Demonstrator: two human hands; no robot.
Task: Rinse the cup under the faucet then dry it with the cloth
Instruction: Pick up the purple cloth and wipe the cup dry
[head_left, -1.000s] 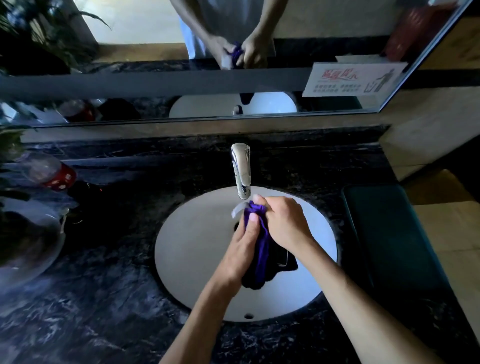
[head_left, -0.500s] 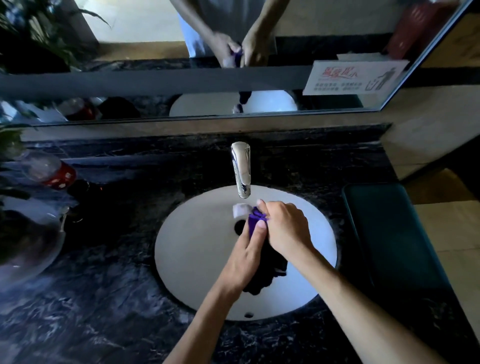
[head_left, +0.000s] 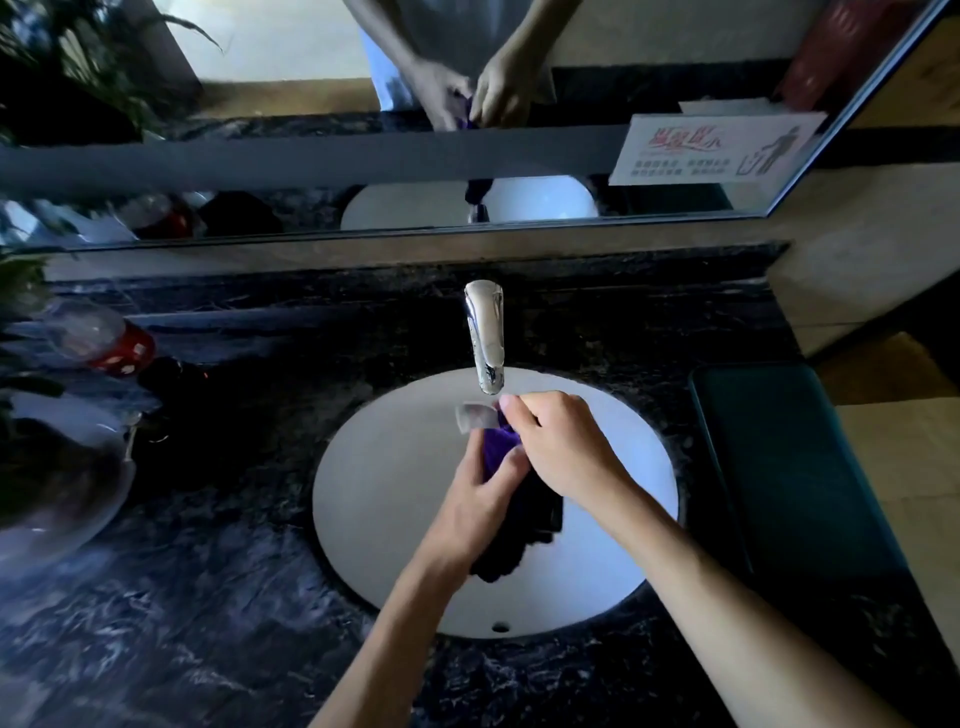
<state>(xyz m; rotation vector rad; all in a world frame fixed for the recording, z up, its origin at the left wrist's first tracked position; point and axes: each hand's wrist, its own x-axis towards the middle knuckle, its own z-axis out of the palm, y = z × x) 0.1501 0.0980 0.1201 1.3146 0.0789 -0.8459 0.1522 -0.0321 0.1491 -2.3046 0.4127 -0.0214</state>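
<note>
A small clear cup (head_left: 474, 417) is held over the white sink basin (head_left: 384, 499), just below the chrome faucet (head_left: 485, 338). A purple cloth (head_left: 500, 450) is wrapped around most of the cup, and its dark tail (head_left: 519, 535) hangs down into the basin. My left hand (head_left: 480, 506) grips the cloth-covered cup from below. My right hand (head_left: 561, 447) is closed on the cloth at the cup's right side, fingertips near the rim. No water stream is visible from the faucet.
Black marble counter (head_left: 208, 597) surrounds the basin. A red-labelled plastic bottle (head_left: 104, 340) lies at the left, with a glass bowl (head_left: 62, 483) and plant leaves nearby. A dark green tray (head_left: 789, 467) sits at the right. A mirror (head_left: 467, 104) with a sign (head_left: 711, 148) stands behind.
The cloth has slid back along the cup, baring more of its clear rim at the left. My right hand has shifted slightly forward over the cloth; both hands stay above the basin.
</note>
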